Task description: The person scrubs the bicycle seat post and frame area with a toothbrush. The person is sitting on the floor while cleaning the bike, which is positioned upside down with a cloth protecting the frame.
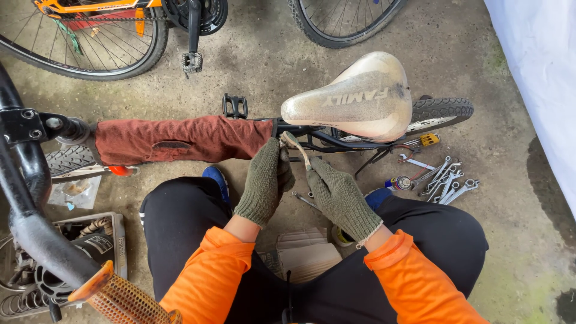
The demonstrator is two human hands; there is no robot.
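A person in orange sleeves and black trousers sits low over a bare concrete floor [270, 66], grey, stained dark in patches and greenish near the lower right corner. A small bicycle lies across the middle of the floor. Its frame is wrapped in a rust-red cloth [180, 139], and its worn, dusty saddle [354, 99] points toward the right, with the rear tyre [441, 111] just behind it.

Both hands wear olive knitted gloves and meet just under the front of the saddle. The left hand [264, 180] has its fingers curled tight around the frame there. The right hand [339, 195] is closed around a thin pale strip [295, 147], which rises between the two hands and touches the frame below the saddle.

To the right of the saddle, a heap of spanners [444, 180] lies on the floor beside a small spray can [401, 183]. Along the top edge of the floor stand the wheels of two more bicycles, one with an orange frame [90, 6] and a black pedal [192, 61]. A white sheet [540, 78] hangs down the right side. At the lower left, a black handlebar with an orange grip [120, 300] crosses over a tray of parts [117, 231].
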